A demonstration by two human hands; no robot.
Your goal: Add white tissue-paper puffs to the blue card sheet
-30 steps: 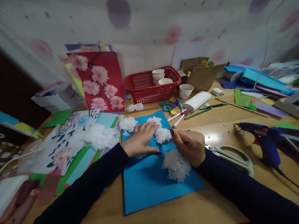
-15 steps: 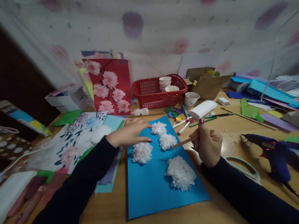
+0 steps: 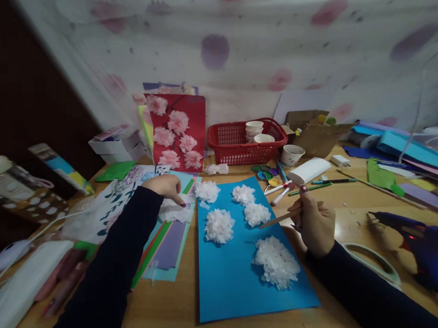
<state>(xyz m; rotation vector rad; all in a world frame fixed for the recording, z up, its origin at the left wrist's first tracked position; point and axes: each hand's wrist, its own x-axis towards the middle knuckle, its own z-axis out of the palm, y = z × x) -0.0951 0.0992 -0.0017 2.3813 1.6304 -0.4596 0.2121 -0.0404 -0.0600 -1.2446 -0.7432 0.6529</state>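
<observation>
A blue sheet (image 3: 227, 283) lies on the table with several white tissue-paper flowers on it, among them one at the top left (image 3: 208, 191) and a larger one (image 3: 276, 262) at the lower right. My right hand (image 3: 315, 222) is closed around a thin wooden stick (image 3: 277, 220), whose tip points at the sheet beside a small flower (image 3: 257, 214). Left of the sheet, my left hand (image 3: 166, 187) has its fingers curled down, pinching thin white tissue paper (image 3: 175, 210) over a stack of coloured papers (image 3: 170, 252).
A red card with pink flowers (image 3: 196, 108) stands at the back, beside a red basket (image 3: 237, 155) with paper cups. Markers (image 3: 280, 195) and a white roll (image 3: 309, 170) lie behind the sheet. At right are a tape roll (image 3: 372, 260) and a glue gun (image 3: 415, 240).
My left hand has moved left, off the blue sheet and onto the white tissue, uncovering the top-left flower. The view has swung left. My right hand keeps holding the stick.
</observation>
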